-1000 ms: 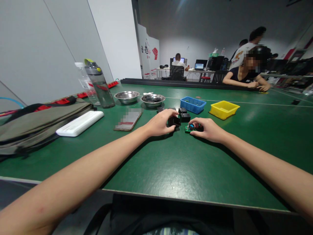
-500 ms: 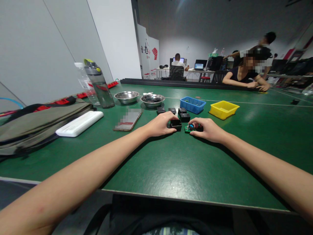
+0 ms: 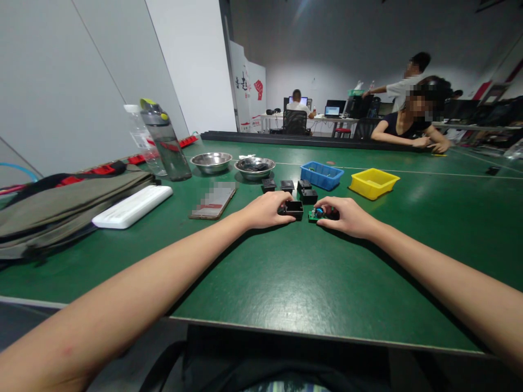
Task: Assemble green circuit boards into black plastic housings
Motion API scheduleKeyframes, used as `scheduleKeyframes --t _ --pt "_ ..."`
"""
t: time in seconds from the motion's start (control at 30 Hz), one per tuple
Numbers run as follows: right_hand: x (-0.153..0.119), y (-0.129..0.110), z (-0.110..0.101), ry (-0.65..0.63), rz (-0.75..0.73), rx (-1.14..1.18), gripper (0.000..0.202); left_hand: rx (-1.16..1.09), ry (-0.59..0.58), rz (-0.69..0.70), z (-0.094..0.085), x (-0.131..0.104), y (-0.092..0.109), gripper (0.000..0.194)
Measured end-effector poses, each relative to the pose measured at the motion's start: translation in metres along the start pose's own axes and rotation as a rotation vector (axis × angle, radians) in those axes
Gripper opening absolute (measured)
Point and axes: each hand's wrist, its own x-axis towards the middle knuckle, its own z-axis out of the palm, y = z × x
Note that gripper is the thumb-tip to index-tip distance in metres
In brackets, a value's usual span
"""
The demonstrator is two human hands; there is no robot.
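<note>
Black box in left hand; green board in right hand

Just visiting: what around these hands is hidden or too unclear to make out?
In the head view:
Black box: left end, behind the left hand.
Green circuit board: right part, partly behind the right hand.
Blue basket: contents, too small, partly behind its near wall.
Phone: screen, partly pixelated.
Grey bag: left end, cut off by the picture edge.

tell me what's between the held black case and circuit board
The head view shows only a narrow strip of bare tabletop between the held black case and circuit board.
</note>
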Motion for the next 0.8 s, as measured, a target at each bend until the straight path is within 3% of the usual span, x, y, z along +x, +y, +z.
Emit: scheduleKeyframes --t 0.33,0.8 --pt "0.0003 -0.0005 0.0001 0.005 0.004 0.003 0.029 0.02 0.065 0.132 -0.0016 -0.0025 0.0009 0.031" --pt "0.0004 0.0003 0.0003 0.003 -0.008 -0.001 0.03 0.027 0.06 0.152 -0.0011 -0.003 -0.0006 0.032"
